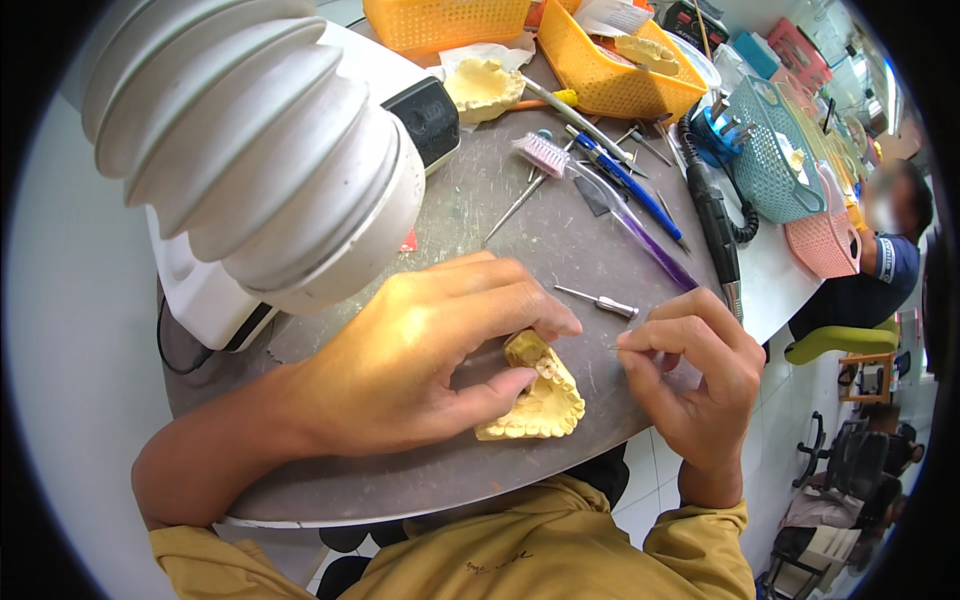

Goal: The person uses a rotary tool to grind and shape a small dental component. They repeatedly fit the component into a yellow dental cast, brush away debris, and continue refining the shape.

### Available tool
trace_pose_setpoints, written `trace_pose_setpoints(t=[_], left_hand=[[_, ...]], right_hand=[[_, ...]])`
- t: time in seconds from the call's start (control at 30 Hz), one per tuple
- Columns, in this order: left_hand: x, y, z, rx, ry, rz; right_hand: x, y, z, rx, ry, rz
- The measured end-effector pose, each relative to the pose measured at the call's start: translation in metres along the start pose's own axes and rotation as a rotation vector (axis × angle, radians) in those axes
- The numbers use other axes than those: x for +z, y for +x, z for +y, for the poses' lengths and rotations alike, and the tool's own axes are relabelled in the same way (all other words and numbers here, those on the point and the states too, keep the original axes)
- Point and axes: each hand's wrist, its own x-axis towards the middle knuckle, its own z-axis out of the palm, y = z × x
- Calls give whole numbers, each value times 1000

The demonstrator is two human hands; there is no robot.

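A yellow plaster dental cast [548,405] with a row of teeth lies on the grey worktop in front of me. On its far edge is a brownish, raised block [524,348]. My left hand [420,345] arches over the cast, thumb and index finger apart on either side of that block; the thumb overlaps the cast's edge. Just right of the cast, my right hand [695,375] is closed in a pinch. A tiny thin tip shows at its fingertips, too small to name. A short metal hand tool [598,301] lies beyond, between both hands.
A white ribbed hose [260,150] looms at left. Farther back lie a purple toothbrush [630,225], a blue pen [630,185], a black corded handpiece [712,225], another cast [485,88] and yellow baskets [620,75]. A person [890,220] sits at the far right.
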Motion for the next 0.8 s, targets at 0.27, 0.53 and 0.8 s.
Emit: trace_pose_setpoints(t=[0.27,0.53,0.8], left_hand=[[-1,-1,0,16,16,6],[4,-11,8,-112,32,137],[14,-17,12,-77,100,168]], right_hand=[[7,7,-11,-153,48,-5],[12,11,-23,-167,1,11],[12,14,-27,-184,-62,-11]])
